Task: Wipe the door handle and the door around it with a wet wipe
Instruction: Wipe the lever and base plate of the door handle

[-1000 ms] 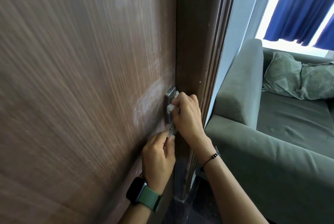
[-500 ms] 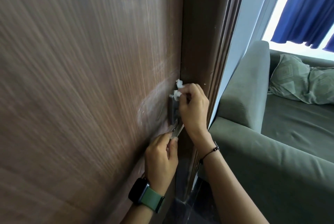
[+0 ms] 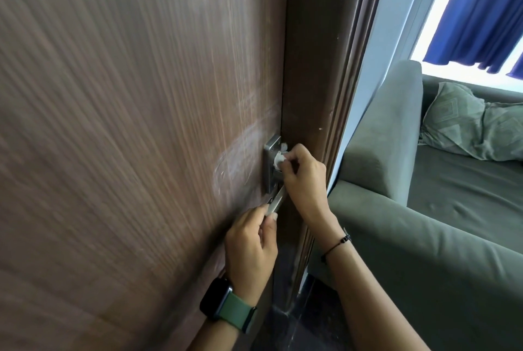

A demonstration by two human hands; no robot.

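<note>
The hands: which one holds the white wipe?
The right hand, the one with the black cord bracelet, pinches the wipe; the left hand, with the watch, holds the lever.

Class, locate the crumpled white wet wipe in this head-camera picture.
The crumpled white wet wipe sits centre-frame, pinched in the right hand against the silver metal handle plate on the brown wooden door.

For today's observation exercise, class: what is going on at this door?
A person is cleaning a brown wooden door. The right hand presses a crumpled white wet wipe against the metal handle plate. The left hand pinches the lever's free end. Pale smears mark the door beside the plate.
</note>
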